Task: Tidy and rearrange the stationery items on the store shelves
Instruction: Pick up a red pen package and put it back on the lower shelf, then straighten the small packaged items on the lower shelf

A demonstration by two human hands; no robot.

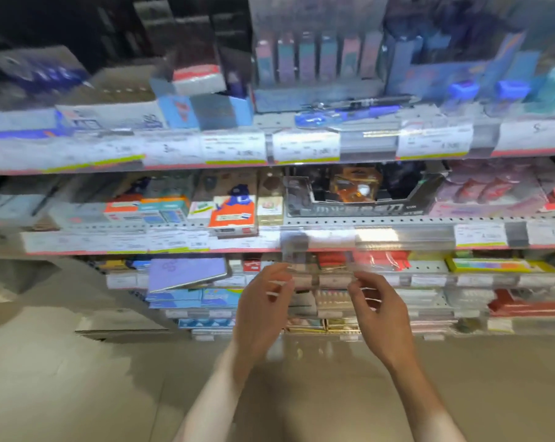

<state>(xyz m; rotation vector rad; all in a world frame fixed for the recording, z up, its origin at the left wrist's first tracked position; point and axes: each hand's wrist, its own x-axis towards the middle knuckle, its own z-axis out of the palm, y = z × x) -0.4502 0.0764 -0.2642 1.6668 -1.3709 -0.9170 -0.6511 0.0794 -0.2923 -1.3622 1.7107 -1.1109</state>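
Black display box (362, 199), blue pens (346, 114) above

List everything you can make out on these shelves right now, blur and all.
blue pens: a few, blue, lying on top shelf, centre
black display box: one, black, middle shelf, right of centre
orange packet: one, orange and white, middle shelf, left of the box
purple notebook: one, purple, tilted, lower shelf, left
price labels: many, white, along shelf edges
clear strip: one, transparent, between both hands
left hand: fingers pinch the strip's left end
right hand: fingers pinch its right end
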